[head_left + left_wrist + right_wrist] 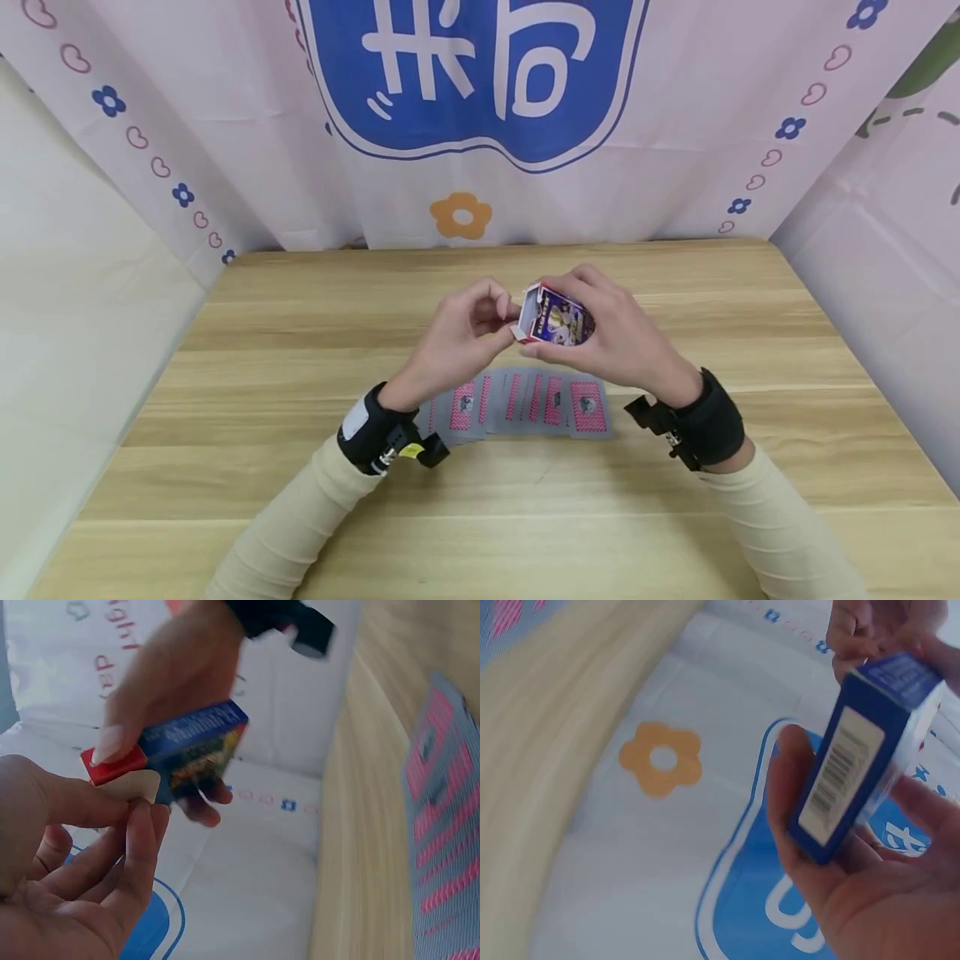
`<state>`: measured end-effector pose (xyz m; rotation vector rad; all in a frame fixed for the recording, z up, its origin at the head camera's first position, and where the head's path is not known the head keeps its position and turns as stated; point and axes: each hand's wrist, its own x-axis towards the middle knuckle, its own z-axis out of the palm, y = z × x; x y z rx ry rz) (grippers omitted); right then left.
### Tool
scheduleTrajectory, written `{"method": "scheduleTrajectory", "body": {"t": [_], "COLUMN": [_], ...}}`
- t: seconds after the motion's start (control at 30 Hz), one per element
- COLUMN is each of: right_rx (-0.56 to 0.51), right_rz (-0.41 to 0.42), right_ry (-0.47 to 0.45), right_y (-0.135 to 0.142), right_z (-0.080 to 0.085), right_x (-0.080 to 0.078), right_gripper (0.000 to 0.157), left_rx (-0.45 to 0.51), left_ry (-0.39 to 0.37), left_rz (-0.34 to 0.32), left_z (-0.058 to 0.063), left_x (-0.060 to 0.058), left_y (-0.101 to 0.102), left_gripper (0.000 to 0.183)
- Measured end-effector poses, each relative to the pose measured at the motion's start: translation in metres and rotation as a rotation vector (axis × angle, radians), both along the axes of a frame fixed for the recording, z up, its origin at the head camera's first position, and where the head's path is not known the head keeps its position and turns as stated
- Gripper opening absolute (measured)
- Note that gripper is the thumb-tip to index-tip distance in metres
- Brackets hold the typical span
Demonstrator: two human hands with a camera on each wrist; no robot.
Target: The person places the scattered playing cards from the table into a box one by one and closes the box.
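A small playing-card box (561, 320), purple-fronted with red and white edges, is held above the table by my right hand (613, 329), its fingers and thumb on opposite sides. The box's end is open toward the left. At that end my left hand (467, 335) pinches a pale flap (139, 784) between thumb and fingertips, as the left wrist view shows. A barcode (841, 776) is on the box's far end in the right wrist view. Below the hands, playing cards (517, 405) lie overlapping in a row, pink-patterned backs up; my left wrist covers the row's left end.
The wooden table (480, 517) spreads around the cards. White fabric (247, 150) with blue lettering, hearts and flowers hangs along its back edge, and more pale fabric stands at both sides. Each wrist wears a black strap (712, 421) with a small camera.
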<state>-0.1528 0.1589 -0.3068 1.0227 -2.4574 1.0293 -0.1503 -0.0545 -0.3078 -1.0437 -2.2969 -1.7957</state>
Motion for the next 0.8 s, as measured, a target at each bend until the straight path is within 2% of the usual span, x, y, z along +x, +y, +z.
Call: {"method": "scheduleTrajectory", "body": {"t": [0.03, 0.1, 0.2, 0.3, 0.4, 0.53, 0.63, 0.8], "right_rx": [-0.042, -0.109, -0.171, -0.174, -0.164, -0.152, -0.129, -0.070], "right_rz": [0.018, 0.047, 0.073, 0.065, 0.059, 0.052, 0.048, 0.071], "right_ry": [-0.030, -0.090, -0.166, -0.192, -0.195, -0.194, -0.191, -0.231], "right_y": [-0.002, -0.005, -0.007, -0.007, -0.007, -0.006, -0.002, 0.006], "right_z": [0.004, 0.013, 0.022, 0.027, 0.029, 0.027, 0.019, 0.005], "right_x": [0.003, 0.008, 0.014, 0.017, 0.018, 0.016, 0.010, 0.004], "right_gripper": [0.064, 0.063, 0.067, 0.069, 0.070, 0.071, 0.073, 0.078], "left_rx": [0.038, 0.096, 0.150, 0.176, 0.179, 0.150, 0.115, 0.047], "left_ry": [-0.049, -0.119, -0.156, -0.156, -0.152, -0.127, -0.088, -0.043], "left_rz": [-0.021, -0.055, -0.100, -0.153, -0.189, -0.232, -0.259, -0.265], "left_z": [0.004, 0.004, 0.000, -0.005, -0.006, 0.004, 0.012, 0.019], "left_x": [0.003, 0.003, -0.002, -0.007, -0.009, -0.006, -0.002, 0.003], "left_y": [0.000, -0.003, -0.005, -0.005, -0.006, -0.008, -0.009, -0.011], "left_gripper": [0.015, 0.013, 0.011, 0.012, 0.016, 0.028, 0.044, 0.062]}}
